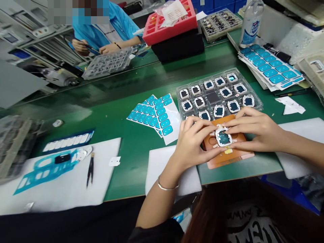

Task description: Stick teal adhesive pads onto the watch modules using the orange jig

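Observation:
A white-rimmed watch-case-like frame [223, 137] with a dark teal centre sits over an orange fixture plate [215, 163] near the table's front edge. From the left, my left hand [193, 141] grips the frame's side with thumb and fingertips. My right hand [255, 130] holds it from the other side, fingers on its upper right, thumb at its lower edge. Just behind both hands lies a clear plastic tray [253, 88] with rows of similar frames. Blue oval stickers on white sheets [174, 111] lie left of the tray.
A person [116, 27] works across the green table [126, 148]. Red and black boxes [177, 47] stand at the back, a bottle [251, 23] and more sticker sheets [272, 65] at the right. Tweezers [90, 170] lie on a white foam mat [101, 189] at the left.

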Motion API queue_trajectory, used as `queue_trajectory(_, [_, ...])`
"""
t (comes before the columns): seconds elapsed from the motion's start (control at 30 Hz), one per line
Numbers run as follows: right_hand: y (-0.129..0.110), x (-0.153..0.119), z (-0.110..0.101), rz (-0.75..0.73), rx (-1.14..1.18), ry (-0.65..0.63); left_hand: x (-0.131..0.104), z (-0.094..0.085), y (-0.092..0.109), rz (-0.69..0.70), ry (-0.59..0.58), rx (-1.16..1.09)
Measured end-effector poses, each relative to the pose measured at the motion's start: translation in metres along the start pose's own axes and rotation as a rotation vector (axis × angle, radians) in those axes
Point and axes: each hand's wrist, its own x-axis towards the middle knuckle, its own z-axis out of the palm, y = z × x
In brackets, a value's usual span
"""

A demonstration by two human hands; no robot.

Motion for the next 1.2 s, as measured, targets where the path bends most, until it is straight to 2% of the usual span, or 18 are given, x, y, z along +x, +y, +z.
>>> queue_trajectory(0.27, [0.001,0.0,0.001,0.004,0.021,-0.011,-0.001,-0.002,0.001,-0.001,-0.001,0.023])
queue_trajectory(0.47, [0.005,0.002,0.002,-0.03,0.027,-0.048,-0.002,0.002,-0.001,-0.057,-0.07,-0.047])
queue_trajectory(0.67, [0.007,0.001,0.005,0.06,0.12,-0.013,-0.002,0.008,-0.001,-0.064,0.027,-0.212])
queue_trajectory(0.73, [0.008,0.0,0.009,0.133,0.227,0.019,-0.002,0.008,0.001,-0.032,-0.062,-0.211])
queue_trajectory(0.8, [0.009,-0.001,0.013,0.224,0.416,0.05,-0.002,0.006,0.0,-0.007,-0.205,-0.197])
queue_trajectory(0.87, [0.011,-0.002,0.016,0.324,0.632,0.032,-0.002,-0.002,-0.007,-0.029,-0.284,-0.179])
queue_trajectory(0.93, [0.014,-0.003,0.015,0.404,0.81,-0.022,-0.003,-0.014,-0.021,-0.134,-0.266,-0.108])
queue_trajectory(0.97, [0.015,-0.003,0.015,0.434,0.879,-0.048,-0.005,-0.021,-0.029,-0.236,-0.232,-0.038])
queue_trajectory(1.07, [0.018,-0.003,0.011,0.514,1.024,-0.089,-0.013,-0.042,-0.057,-0.689,-0.166,0.274])
queue_trajectory(1.13, [0.019,-0.003,0.01,0.548,1.08,-0.083,-0.019,-0.052,-0.071,-0.963,-0.231,0.432])
queue_trajectory(1.2, [0.02,-0.002,0.008,0.554,1.107,-0.078,-0.024,-0.057,-0.08,-1.107,-0.333,0.475])
